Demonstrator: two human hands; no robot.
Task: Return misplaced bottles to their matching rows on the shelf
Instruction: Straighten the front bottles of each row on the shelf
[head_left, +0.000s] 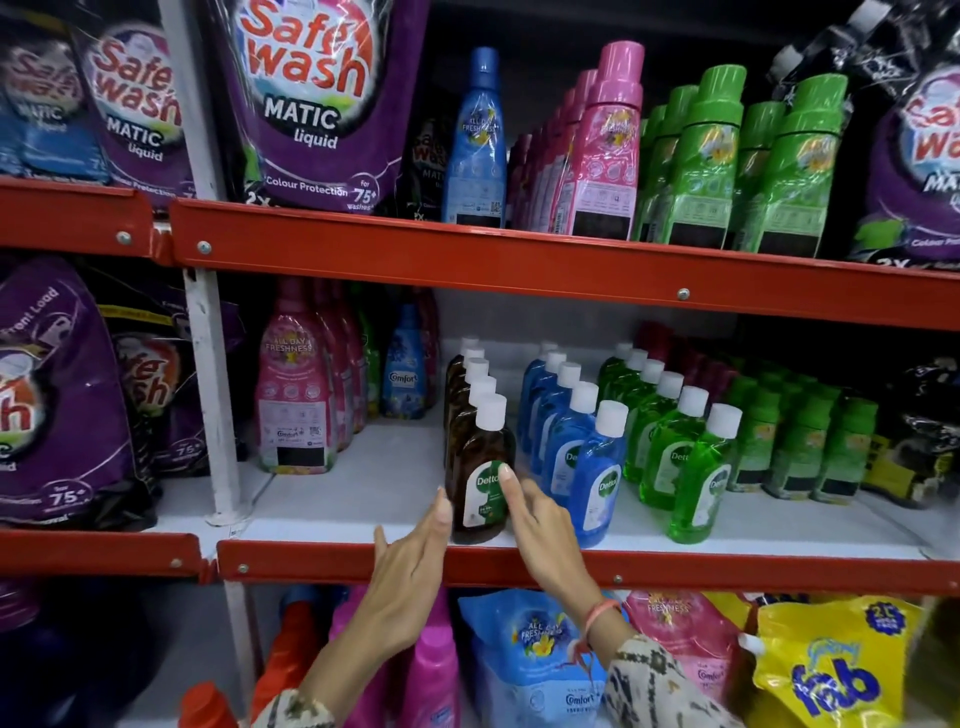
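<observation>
Front brown bottle (480, 470) is stood at the middle shelf (363, 483) edge, heading its brown row; left hand (415, 561) and right hand (540, 525) are spread open either side, fingertips touching, nothing clamped; apparently squaring it into line.

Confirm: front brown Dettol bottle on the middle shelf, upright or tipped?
Upright. The front brown bottle stands on its base on the middle shelf, white cap on top, in line with the brown row behind. The hands flank it.
</observation>
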